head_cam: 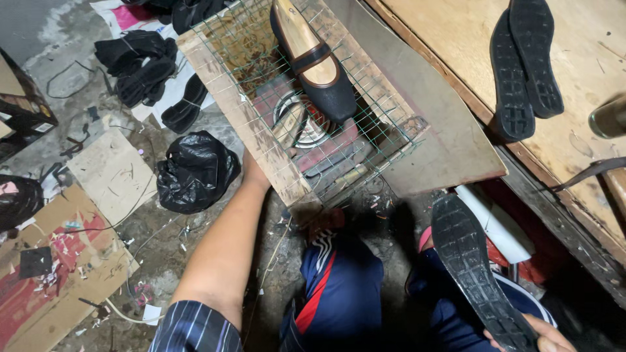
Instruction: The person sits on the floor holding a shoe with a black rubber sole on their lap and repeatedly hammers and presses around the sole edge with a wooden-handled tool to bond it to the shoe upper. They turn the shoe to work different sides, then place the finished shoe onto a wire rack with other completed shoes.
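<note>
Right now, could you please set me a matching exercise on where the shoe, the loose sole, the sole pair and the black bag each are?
Things:
1. shoe
2. loose sole
3. sole pair
4. black bag

Places:
A. on the floor
B. in the right hand
C. on the wire mesh
D. on the wooden table

Pairs: 1-C, 2-B, 3-D, 4-A

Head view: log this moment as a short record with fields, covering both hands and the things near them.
left hand: reaches to the side of the wire-topped wooden box, mostly hidden behind it
right hand: holds a black shoe sole, tread up
on the wire mesh: black flat shoe with a tan last inside
inside the box: round metal heater
workbench: two black soles
floor: black plastic bag, cardboard pieces
</note>
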